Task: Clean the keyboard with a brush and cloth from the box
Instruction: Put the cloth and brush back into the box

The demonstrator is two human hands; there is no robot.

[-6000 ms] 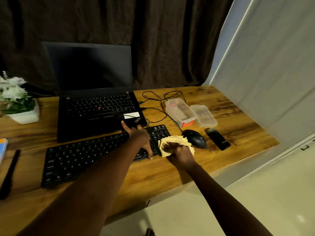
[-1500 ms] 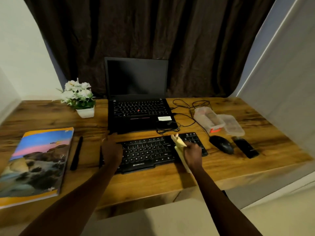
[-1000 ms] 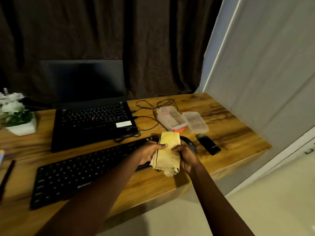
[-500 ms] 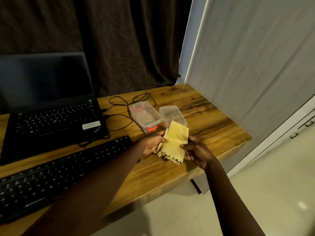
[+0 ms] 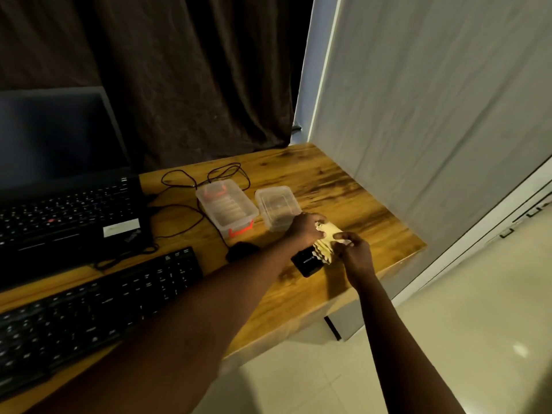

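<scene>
As both arms stretch across the right end of the wooden desk (image 5: 367,210), the yellow cloth (image 5: 325,243) is bunched between the two hands, its lower folds hiding a corner of a small black gadget (image 5: 306,262) that lies on the wood. The left hand (image 5: 303,228) has its fingers curled over the cloth's upper edge. The right hand (image 5: 357,255) pinches the near side between thumb and fingertips. Just behind the hands stands the clear box (image 5: 228,204) with orange clips, open, and beside it a second clear tub or lid (image 5: 276,204). The black keyboard (image 5: 89,309) lies well to the left, in front of an open laptop (image 5: 59,210), with a dark mouse (image 5: 240,251) and a loose cable (image 5: 179,180) between it and the box.
</scene>
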